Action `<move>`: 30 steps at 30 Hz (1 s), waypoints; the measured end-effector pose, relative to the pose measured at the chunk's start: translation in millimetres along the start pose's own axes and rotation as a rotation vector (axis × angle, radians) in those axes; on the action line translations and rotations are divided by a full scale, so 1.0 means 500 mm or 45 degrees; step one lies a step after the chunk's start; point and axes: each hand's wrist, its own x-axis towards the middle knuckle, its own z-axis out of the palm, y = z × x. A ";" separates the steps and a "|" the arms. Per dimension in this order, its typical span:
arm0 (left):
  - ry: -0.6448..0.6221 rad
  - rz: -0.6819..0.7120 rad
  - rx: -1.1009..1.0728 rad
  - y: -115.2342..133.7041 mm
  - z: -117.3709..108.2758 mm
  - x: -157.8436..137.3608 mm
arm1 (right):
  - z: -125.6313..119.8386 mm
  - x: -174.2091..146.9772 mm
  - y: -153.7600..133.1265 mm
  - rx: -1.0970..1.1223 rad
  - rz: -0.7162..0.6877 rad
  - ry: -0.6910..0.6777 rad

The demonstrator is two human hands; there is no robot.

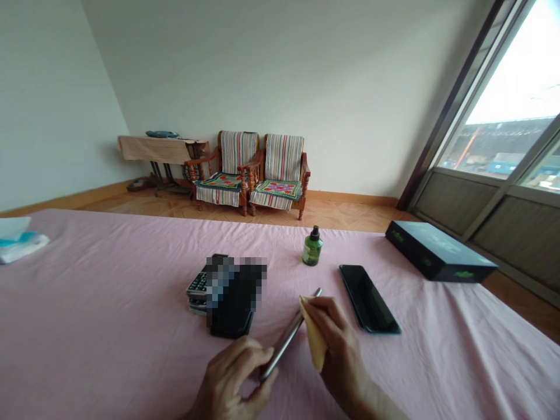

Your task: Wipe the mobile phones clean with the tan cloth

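Note:
A slim phone (pixel 286 340) is held on edge above the pink cloth, its narrow silver side facing up. My left hand (pixel 234 376) grips its near end between thumb and fingers. Pinched in my right hand (pixel 339 350) is a yellow cloth (pixel 315 341), which touches the phone's edge toward the far end. To the right lies another phone (pixel 370 300), dark screen up. On the left are a black phone (pixel 231 321), partly blurred out, and a stack of keypad phones (pixel 199 286). A green spray bottle (pixel 312 248) stands upright beyond my hands.
Pink cloth (pixel 109 326) covers the table. A black box (pixel 437 251) sits at the right edge, and a tissue pack (pixel 21 248) at the far left. Two wooden chairs (pixel 280 189) and a cloth-covered sewing table (pixel 155 150) stand against the wall.

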 end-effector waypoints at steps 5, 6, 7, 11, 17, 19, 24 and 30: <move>-0.001 -0.087 0.019 -0.006 -0.004 0.004 | 0.027 -0.018 -0.059 0.119 -0.147 -0.124; -0.012 -0.107 0.011 -0.008 -0.003 0.003 | 0.027 -0.014 -0.061 0.111 -0.161 -0.127; -0.033 -0.129 0.001 -0.011 -0.003 0.002 | 0.026 -0.009 -0.060 0.098 -0.164 -0.122; -0.196 -0.273 0.030 -0.022 -0.003 -0.001 | 0.017 0.004 -0.039 0.054 -0.101 -0.085; -0.387 -0.277 0.143 -0.032 -0.012 0.004 | 0.016 -0.010 -0.013 0.054 -0.032 -0.048; -0.385 -0.244 0.166 -0.034 -0.010 0.005 | 0.016 -0.010 -0.012 0.064 -0.021 -0.033; -0.137 -0.071 0.249 -0.032 -0.010 0.014 | 0.004 0.003 -0.023 0.123 0.045 0.014; 0.027 0.062 0.222 -0.008 -0.035 0.021 | 0.006 0.012 -0.036 0.344 0.190 0.136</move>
